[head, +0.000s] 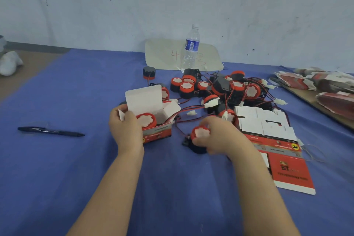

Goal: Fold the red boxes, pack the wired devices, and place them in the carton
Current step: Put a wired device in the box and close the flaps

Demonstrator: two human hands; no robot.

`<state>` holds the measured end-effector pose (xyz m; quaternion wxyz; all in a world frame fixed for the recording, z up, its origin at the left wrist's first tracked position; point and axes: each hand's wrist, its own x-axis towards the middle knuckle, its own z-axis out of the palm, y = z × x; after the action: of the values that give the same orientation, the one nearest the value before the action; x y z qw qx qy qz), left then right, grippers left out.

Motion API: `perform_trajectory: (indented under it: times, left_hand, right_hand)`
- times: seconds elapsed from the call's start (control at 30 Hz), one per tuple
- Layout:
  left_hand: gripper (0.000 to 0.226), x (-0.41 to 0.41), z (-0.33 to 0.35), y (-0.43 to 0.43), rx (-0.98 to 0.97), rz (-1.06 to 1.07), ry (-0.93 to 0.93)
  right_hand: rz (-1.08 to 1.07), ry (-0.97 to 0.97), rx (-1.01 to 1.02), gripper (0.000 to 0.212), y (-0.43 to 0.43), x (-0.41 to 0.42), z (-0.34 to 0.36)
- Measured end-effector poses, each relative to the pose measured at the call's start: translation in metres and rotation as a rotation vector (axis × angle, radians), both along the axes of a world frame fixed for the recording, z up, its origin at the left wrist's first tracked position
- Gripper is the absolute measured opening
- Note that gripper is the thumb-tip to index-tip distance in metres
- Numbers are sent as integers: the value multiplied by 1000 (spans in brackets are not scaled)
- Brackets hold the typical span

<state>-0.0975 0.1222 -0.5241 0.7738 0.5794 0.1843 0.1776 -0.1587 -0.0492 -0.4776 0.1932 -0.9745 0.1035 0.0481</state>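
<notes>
Right hand point(220, 137) grips 1 wired device point(201, 133); left hand point(125, 128) holds red box point(159, 132).

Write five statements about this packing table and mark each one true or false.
1. The left hand holds an open red box with a wired device in it. True.
2. The right hand holds nothing. False: it grips a loose wired device.
3. The pen lies on the flat box blanks. False: it lies on the blue cloth, left of the left hand.
4. The water bottle stands upright behind the pile of devices. True.
5. The red box's lid is shut. False: it stands open.
</notes>
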Motion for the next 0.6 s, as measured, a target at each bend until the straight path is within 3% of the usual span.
perform_trajectory:
  times: [0.2,0.37,0.43,0.53,0.6]
  left_hand:
    - [29,-2,-2,-7,16,-52,20]
    - [25,-7,-8,-20,216,-114,-54]
    - [20,-8,-11,-23,264,-135,-80]
    - [23,-7,-16,-23,312,-233,-78]
    - [36,-6,-20,-23,399,-312,-56]
  right_hand:
    - [-98,-287,114,38,17,48,-32]
    - [-230,-420,657,32,8,41,-28]
    - [-236,-320,634,17,-7,34,-18]
    - [-70,-45,642,21,-13,19,-6]
    - [0,1,707,19,-9,15,-5]
